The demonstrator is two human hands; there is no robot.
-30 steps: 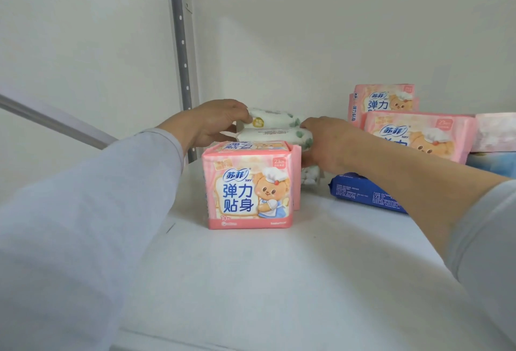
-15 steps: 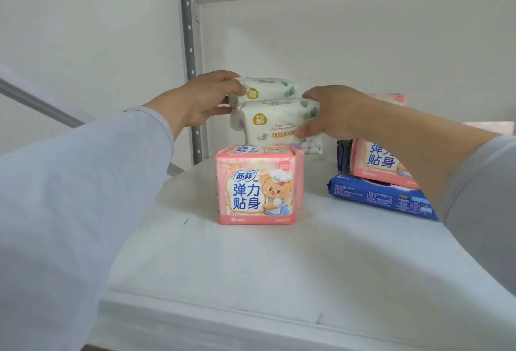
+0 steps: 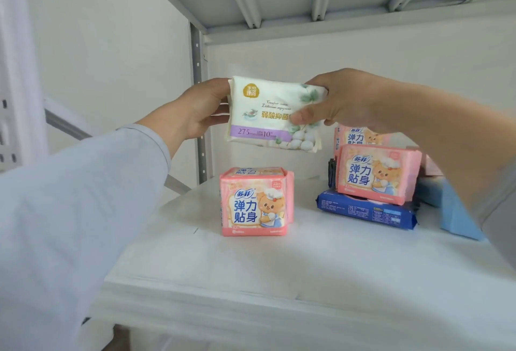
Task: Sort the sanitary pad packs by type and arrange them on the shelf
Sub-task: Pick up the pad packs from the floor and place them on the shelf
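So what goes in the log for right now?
left hand: holds white cotton-print pack | right hand: holds same pack | pack: above shelf

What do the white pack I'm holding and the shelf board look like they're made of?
White pack: seemingly thin soft plastic film, slightly glossy; it wrinkles and sags between the left hand and right hand. Shelf board: probably white-painted board, matte with a faint scuff; exact material unclear.

Soft, even light filled the scene, bright and without glare. Faint shadows lay on the shelf (image 3: 279, 267) beneath the packs. Wide-angle distortion bent the frame's edges, and the near sleeve (image 3: 69, 225) was blurred.
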